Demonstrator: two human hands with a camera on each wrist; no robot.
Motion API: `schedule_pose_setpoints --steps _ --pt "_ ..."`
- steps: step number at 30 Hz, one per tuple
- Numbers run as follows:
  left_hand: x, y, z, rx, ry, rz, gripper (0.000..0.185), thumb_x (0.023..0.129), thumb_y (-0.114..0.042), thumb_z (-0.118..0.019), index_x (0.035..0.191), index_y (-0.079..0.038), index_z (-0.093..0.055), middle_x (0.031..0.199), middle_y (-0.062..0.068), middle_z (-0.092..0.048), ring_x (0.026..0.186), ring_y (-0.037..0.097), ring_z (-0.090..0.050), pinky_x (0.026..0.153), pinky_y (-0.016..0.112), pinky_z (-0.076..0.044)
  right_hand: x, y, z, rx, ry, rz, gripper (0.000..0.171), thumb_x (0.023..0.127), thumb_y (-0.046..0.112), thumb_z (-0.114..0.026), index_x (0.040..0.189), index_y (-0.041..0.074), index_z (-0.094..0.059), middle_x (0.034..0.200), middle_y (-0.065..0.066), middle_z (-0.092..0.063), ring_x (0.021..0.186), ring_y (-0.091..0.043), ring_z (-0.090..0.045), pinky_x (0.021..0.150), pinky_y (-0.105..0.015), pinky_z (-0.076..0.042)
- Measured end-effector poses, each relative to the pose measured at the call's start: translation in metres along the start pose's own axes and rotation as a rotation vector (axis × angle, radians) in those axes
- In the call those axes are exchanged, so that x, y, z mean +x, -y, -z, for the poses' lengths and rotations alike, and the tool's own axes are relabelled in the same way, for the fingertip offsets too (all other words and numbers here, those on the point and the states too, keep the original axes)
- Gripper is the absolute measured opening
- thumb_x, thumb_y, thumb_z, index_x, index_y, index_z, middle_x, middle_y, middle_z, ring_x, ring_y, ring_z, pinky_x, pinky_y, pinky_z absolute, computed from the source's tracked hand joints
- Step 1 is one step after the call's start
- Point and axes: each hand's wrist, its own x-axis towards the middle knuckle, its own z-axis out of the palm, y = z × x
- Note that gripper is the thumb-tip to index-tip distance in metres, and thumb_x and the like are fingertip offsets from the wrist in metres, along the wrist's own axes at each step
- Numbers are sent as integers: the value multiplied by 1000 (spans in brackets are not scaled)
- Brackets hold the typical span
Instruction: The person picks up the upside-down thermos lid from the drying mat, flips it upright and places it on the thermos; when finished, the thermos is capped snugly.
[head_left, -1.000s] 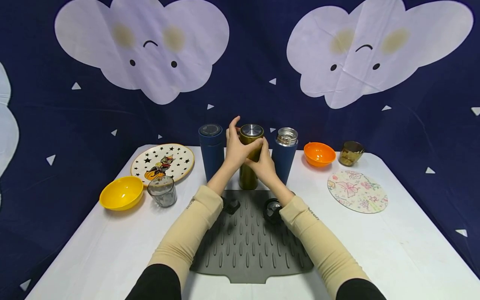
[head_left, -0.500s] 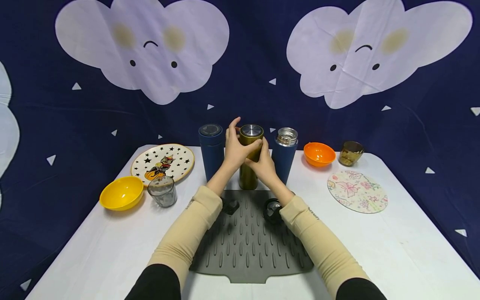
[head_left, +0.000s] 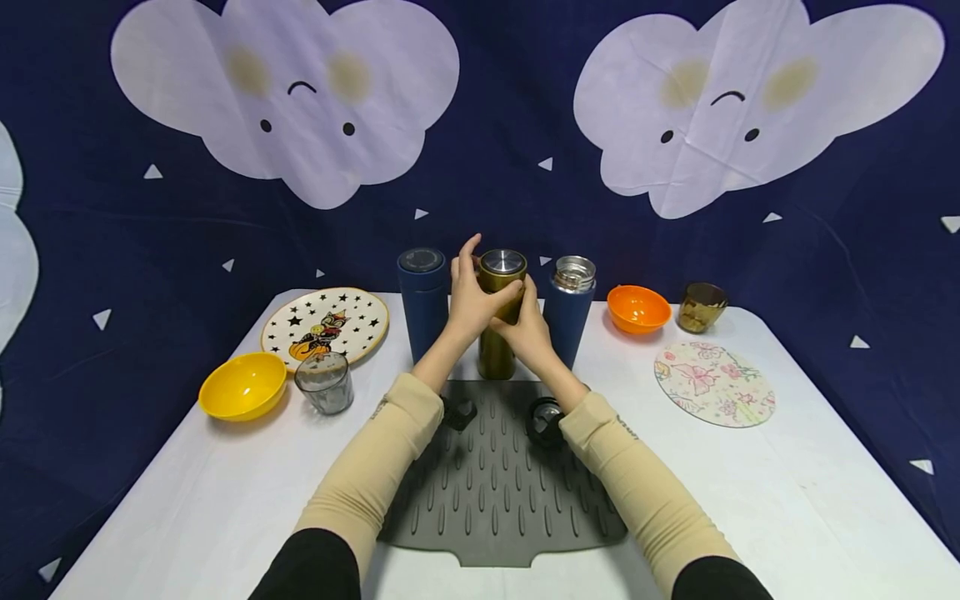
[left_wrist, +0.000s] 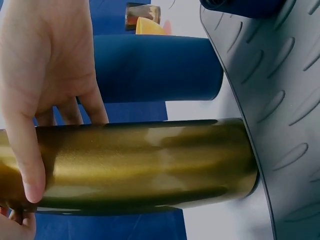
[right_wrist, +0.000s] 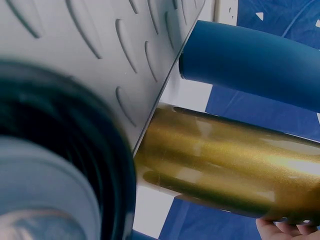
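A gold thermos flask (head_left: 497,354) with a steel-topped lid (head_left: 502,261) stands upright at the back edge of a grey ribbed mat (head_left: 504,508). My left hand (head_left: 471,298) grips its upper part from the left, the thumb across the front and the index finger raised. From the right, my right hand (head_left: 529,329) holds the flask just below the lid. In the left wrist view the left thumb (left_wrist: 33,175) lies on the gold surface (left_wrist: 150,165). Flanking it are a capped blue flask (head_left: 424,308) and a lidless blue flask (head_left: 567,321) with a bare steel neck.
A black round lid (head_left: 544,422) and a small black part (head_left: 459,412) lie on the mat. To the left are a yellow bowl (head_left: 243,387), grey glass (head_left: 326,385) and patterned plate (head_left: 367,315). To the right are an orange bowl (head_left: 639,310), amber cup (head_left: 702,308) and round floral board (head_left: 716,385).
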Motion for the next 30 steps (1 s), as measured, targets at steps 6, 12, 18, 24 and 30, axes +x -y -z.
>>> schedule_pose_setpoints --steps 6,12,18,24,30 --pt "-2 0 4 -66 39 8 82 78 -17 -61 147 -20 -18 135 12 -44 115 27 -48 94 42 -41 -1 0 0 13 -2 20 91 84 26 -68 147 10 -4 149 -20 -22 133 -35 -29 105 -51 -26" --pt "-1 -1 4 -31 28 23 89 78 -30 -73 147 -22 -18 129 14 -37 114 26 -46 93 42 -41 -1 1 0 16 8 18 90 85 21 -66 148 10 -3 149 -19 -21 133 -35 -30 105 -50 -27" --pt "-3 3 6 -70 58 -4 79 81 -16 -60 148 -21 -17 132 13 -46 113 27 -50 93 42 -42 -1 0 -1 28 5 16 90 85 25 -67 148 12 -4 148 -18 -23 133 -33 -29 105 -51 -26" --pt "-2 1 6 -83 60 18 84 81 -26 -68 148 -21 -17 134 12 -36 116 26 -47 94 40 -42 0 -1 -1 28 3 11 90 85 23 -66 148 12 -3 148 -17 -24 133 -33 -30 106 -49 -27" --pt "-2 1 5 -41 55 3 83 81 -21 -67 147 -19 -18 128 15 -40 113 28 -46 92 42 -42 1 -2 0 3 0 10 90 85 23 -67 148 11 -3 149 -19 -22 133 -34 -28 106 -50 -25"
